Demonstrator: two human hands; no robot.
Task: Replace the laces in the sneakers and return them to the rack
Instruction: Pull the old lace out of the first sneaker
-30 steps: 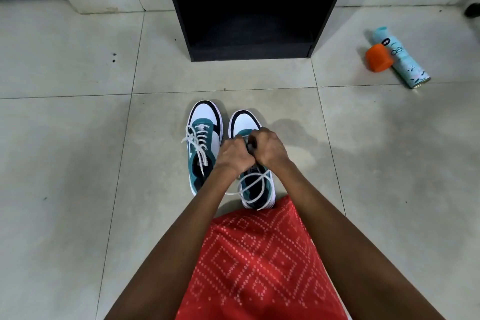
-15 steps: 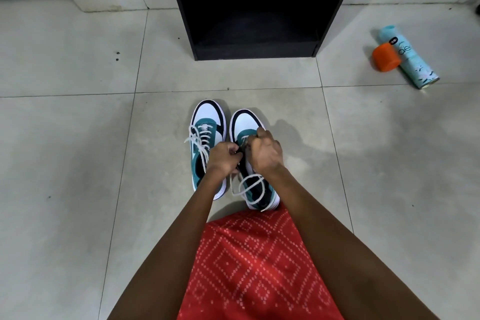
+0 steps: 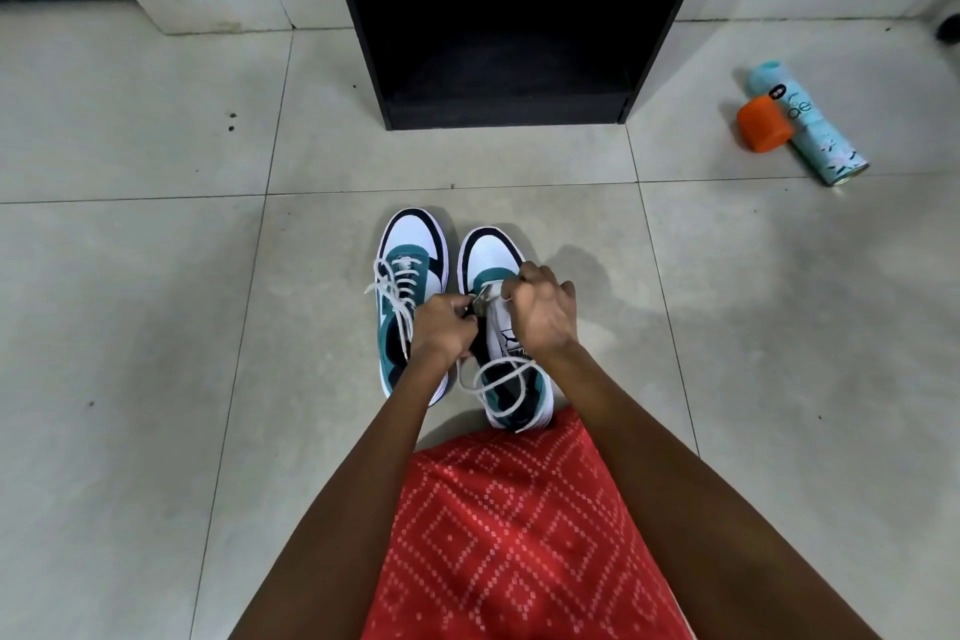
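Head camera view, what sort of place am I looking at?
Likely a room in a home: tiled floor, a black shoe rack by the wall, a spray can lying nearby.

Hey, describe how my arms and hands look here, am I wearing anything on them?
Both arms are bare, no sleeves in view. The left hand and right hand have no gloves, and no watch, bracelet or ring shows. The only clothing visible is a red garment with a white dotted diamond pattern, over the lap.
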